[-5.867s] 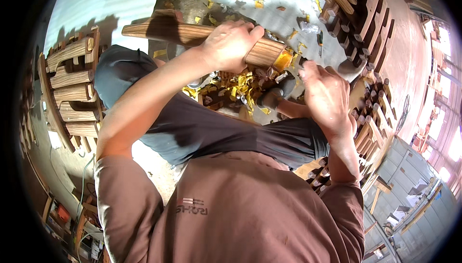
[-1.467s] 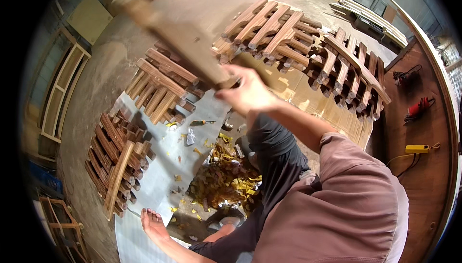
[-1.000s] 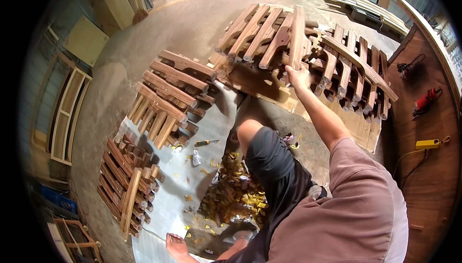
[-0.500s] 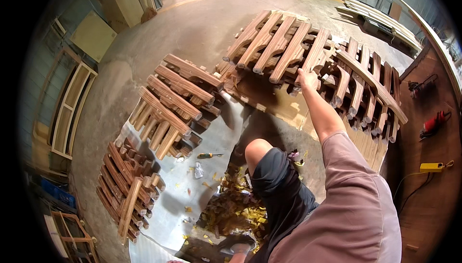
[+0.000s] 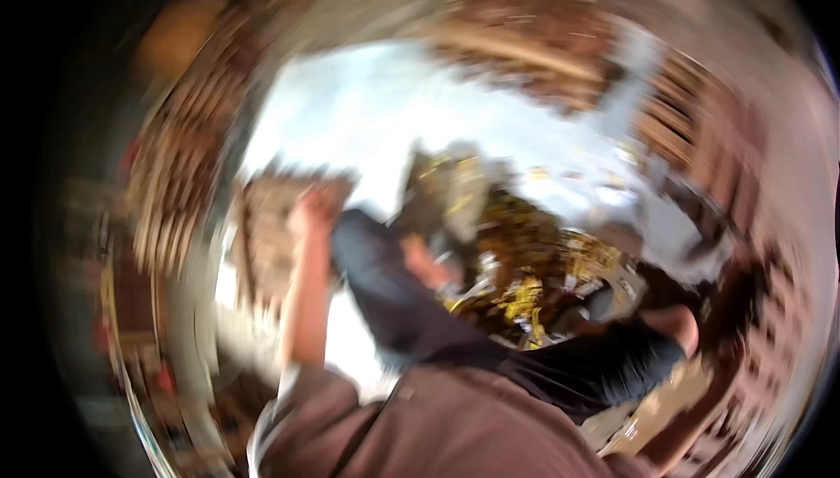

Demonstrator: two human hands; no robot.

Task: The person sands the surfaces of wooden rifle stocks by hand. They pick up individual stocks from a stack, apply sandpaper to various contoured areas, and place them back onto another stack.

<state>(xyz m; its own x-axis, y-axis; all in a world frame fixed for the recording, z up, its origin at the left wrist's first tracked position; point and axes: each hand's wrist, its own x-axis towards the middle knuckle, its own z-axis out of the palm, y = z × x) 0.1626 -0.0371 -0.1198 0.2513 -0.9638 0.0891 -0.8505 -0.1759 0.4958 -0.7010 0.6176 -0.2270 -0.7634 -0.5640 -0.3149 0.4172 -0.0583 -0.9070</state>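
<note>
Everything is smeared by fast motion. My left hand (image 5: 313, 211) is at a stack of brown wooden pieces (image 5: 271, 233) left of my knee, touching or just above its right part; its fingers are too blurred to read. My right arm stretches to the lower right, where my right hand (image 5: 731, 357) is beside a row of brown wooden pieces (image 5: 770, 347). Whether it grips one of them cannot be made out.
More stacked wooden pieces stand at the far side (image 5: 534, 31), at the right (image 5: 709, 119) and at the left (image 5: 179, 189). A pale sheet (image 5: 350, 93) covers the floor between them. Yellow and brown scraps (image 5: 525, 259) lie around my feet.
The view has swung round sharply. My right hand, earlier on a wooden piece in the far right stack, is now at the lower right. My left hand has come into view.
</note>
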